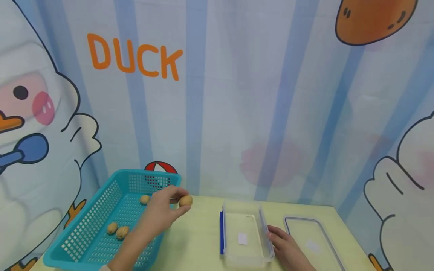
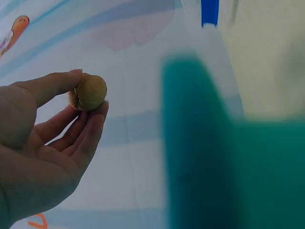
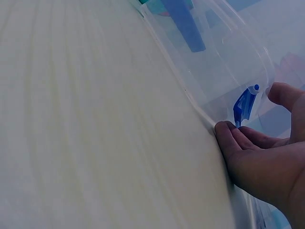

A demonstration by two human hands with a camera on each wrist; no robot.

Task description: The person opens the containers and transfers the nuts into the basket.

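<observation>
My left hand point(image 1: 162, 210) pinches a walnut point(image 1: 185, 201) between thumb and fingertips, over the right rim of a turquoise plastic basket point(image 1: 101, 199). In the left wrist view the walnut point(image 2: 91, 91) sits at the tips of the thumb and fingers. Three more walnuts point(image 1: 122, 232) lie in the basket. My right hand point(image 1: 288, 248) rests against the right wall of a clear plastic storage box point(image 1: 244, 259), lidless, with a blue clip. The right wrist view shows extended fingertips point(image 3: 224, 131) at the box's lower edge, thumb higher up, near another blue clip point(image 3: 245, 106).
A clear lid point(image 1: 313, 226) with a bluish-grey rim lies on the table to the right of the box. The pale yellow table point(image 1: 200, 229) backs onto a striped curtain point(image 1: 230, 94) printed with ducks. A white patch point(image 1: 242, 238) shows on the box's bottom.
</observation>
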